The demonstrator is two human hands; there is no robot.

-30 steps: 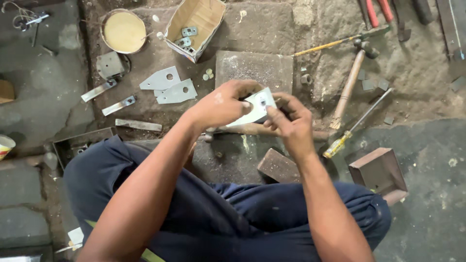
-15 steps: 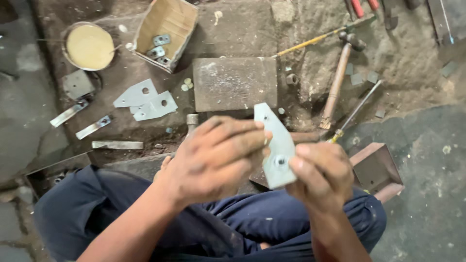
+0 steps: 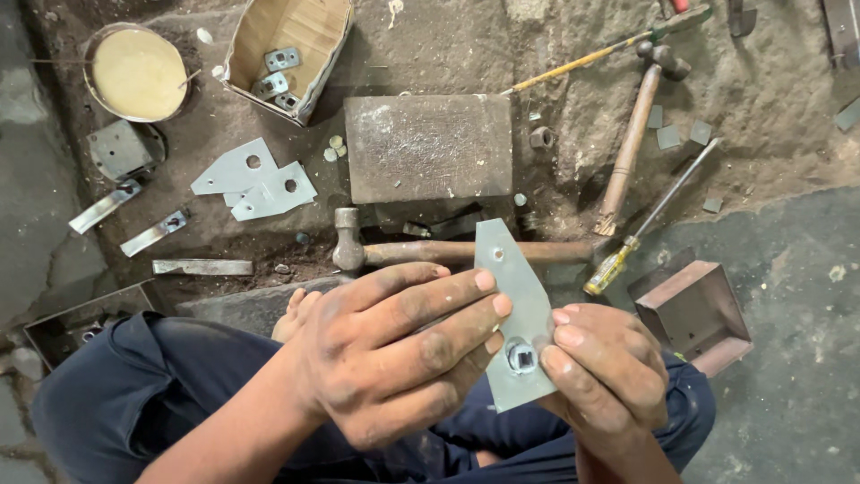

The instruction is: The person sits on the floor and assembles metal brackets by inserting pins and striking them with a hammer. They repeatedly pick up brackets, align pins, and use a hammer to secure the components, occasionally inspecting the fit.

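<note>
A floor-level metalworking workshop, set up on bare, grimy stone and dirt ground where the person sits cross-legged. At twelve o'clock lies a heavy steel block serving as an anvil, with a hammer just below it and a second wooden-handled hammer at two o'clock. A yellow-handled screwdriver lies beside that. At eleven o'clock a torn cardboard box holds small metal fittings, and cut sheet-metal plates and strips lie scattered at ten o'clock
</note>
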